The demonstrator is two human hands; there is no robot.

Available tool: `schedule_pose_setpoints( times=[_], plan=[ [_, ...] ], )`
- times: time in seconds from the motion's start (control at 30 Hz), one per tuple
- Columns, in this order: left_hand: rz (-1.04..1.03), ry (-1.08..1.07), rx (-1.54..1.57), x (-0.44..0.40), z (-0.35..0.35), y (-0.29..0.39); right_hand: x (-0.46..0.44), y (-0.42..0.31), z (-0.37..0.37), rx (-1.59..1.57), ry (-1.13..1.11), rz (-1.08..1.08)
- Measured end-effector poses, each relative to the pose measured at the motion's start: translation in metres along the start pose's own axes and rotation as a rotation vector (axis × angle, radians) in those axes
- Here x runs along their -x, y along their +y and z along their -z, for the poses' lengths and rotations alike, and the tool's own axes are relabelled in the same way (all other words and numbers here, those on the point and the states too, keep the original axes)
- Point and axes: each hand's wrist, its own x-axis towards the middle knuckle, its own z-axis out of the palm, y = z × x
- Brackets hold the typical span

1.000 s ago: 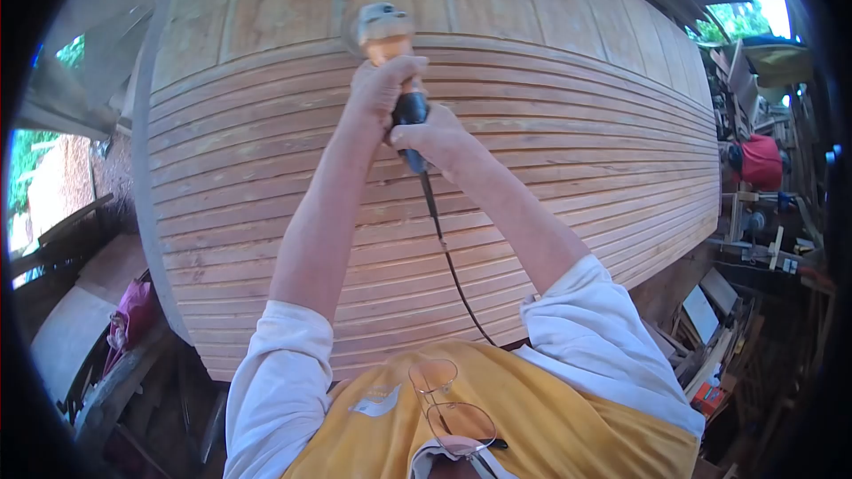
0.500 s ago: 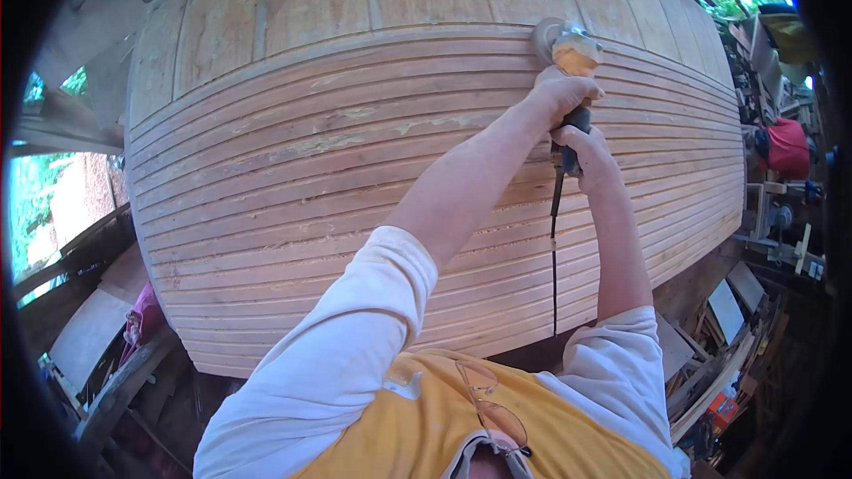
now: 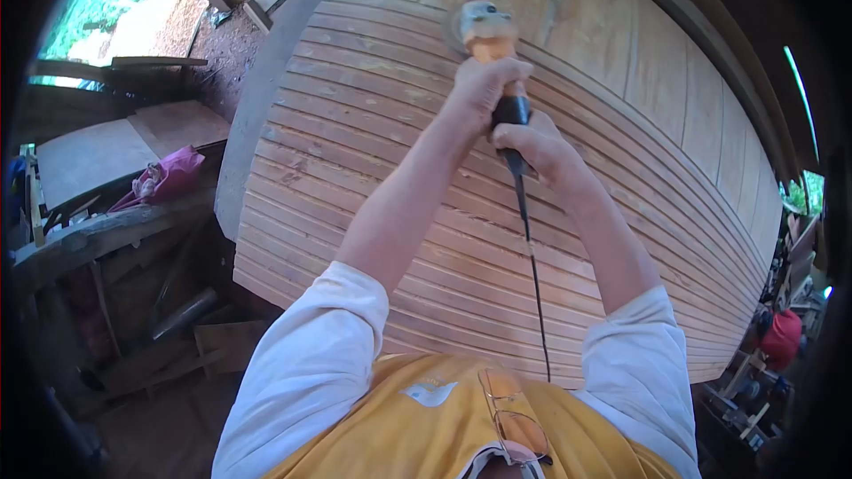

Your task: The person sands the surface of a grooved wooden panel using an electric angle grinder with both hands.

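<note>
An angle grinder (image 3: 512, 110) with an orange and silver head points away from me, its disc (image 3: 454, 28) at the left of the head and blurred. My left hand (image 3: 488, 87) is wrapped round the body just behind the head. Further back, my right hand (image 3: 539, 146) is closed on the dark rear end. A black cord (image 3: 535, 284) runs from there down toward my body. Beneath the tool lies a large wooden panel (image 3: 355, 124) with long parallel grooves. The disc is near the border between the grooved part and the smooth boards (image 3: 595, 35); whether it touches cannot be told.
At the left are a pink bag (image 3: 164, 176) and a pale sheet (image 3: 93, 153) among wood scraps. A red item (image 3: 781, 339) sits amid clutter at the right. Sunglasses (image 3: 515, 417) hang on my yellow shirt (image 3: 399, 430).
My view has turned left, so the panel looks slanted and more of the left side shows. Both hands and the grinder appear further left along the panel, with the grip kept.
</note>
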Motion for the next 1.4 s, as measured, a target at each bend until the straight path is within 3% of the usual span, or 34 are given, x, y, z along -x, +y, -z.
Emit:
schedule_pose_setpoints(
  times=[0.23,0.3,0.5,0.8,0.97,1.13,1.4],
  plan=[
    [-0.167,0.235,0.031,-0.022,0.137,0.130,-0.105,-0.089,-0.134,0.080,-0.202,0.048],
    [-0.114,0.257,0.049,-0.020,0.160,0.153,-0.116,-0.105,-0.160,0.152,-0.190,0.026],
    [-0.081,0.069,0.034,-0.023,0.120,0.116,-0.085,-0.084,-0.124,0.058,-0.126,0.052],
    [-0.159,0.262,0.023,-0.008,0.168,0.156,-0.106,-0.111,-0.163,0.166,-0.186,0.001],
    [-0.133,0.214,0.007,-0.011,0.160,0.152,-0.095,-0.113,-0.169,0.123,-0.140,0.009],
    [-0.169,0.208,0.030,-0.028,0.154,0.148,-0.115,-0.106,-0.145,0.155,-0.234,0.064],
    [-0.202,0.219,0.014,0.018,0.162,0.134,-0.086,-0.092,-0.167,0.156,-0.259,0.005]
  ],
)
